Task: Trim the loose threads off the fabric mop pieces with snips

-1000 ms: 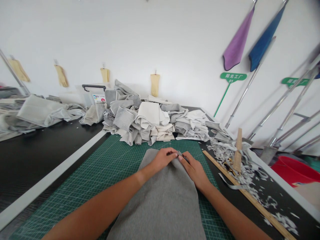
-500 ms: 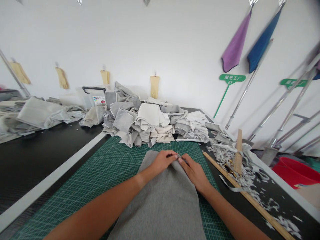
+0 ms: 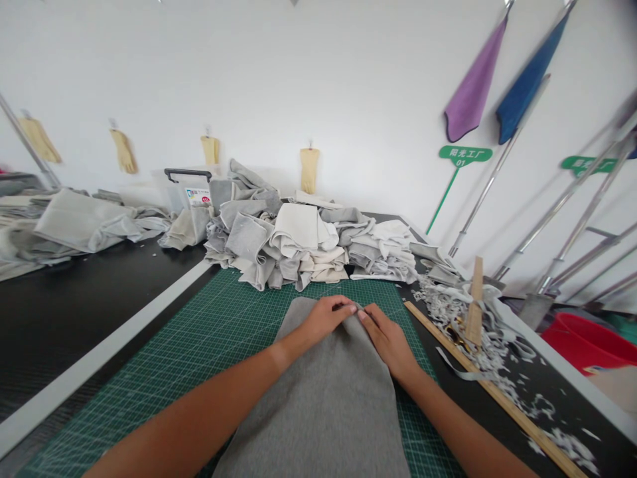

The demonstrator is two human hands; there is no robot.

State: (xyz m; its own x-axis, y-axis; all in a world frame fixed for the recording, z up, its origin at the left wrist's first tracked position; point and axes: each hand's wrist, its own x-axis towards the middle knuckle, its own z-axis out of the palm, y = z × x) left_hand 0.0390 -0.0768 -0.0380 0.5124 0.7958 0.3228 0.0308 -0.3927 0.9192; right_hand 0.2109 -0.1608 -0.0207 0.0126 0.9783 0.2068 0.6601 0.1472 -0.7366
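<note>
Left hand (image 3: 326, 317): fingers curled, tips pinching far edge of grey cloth (image 3: 318, 405). Right hand (image 3: 387, 337): just beside left hand, fingertips touching it, thumb and forefinger closed on same edge, palm resting on cloth. Grey cloth: flat on green cutting mat (image 3: 199, 345), running from hands back under both forearms. Beyond hands: heap of folded cloths (image 3: 298, 245). Right of right hand: wooden ruler (image 3: 490, 392) along mat edge, cloth scraps (image 3: 448, 309) past it, red tub (image 3: 587, 342) farther out.
</note>
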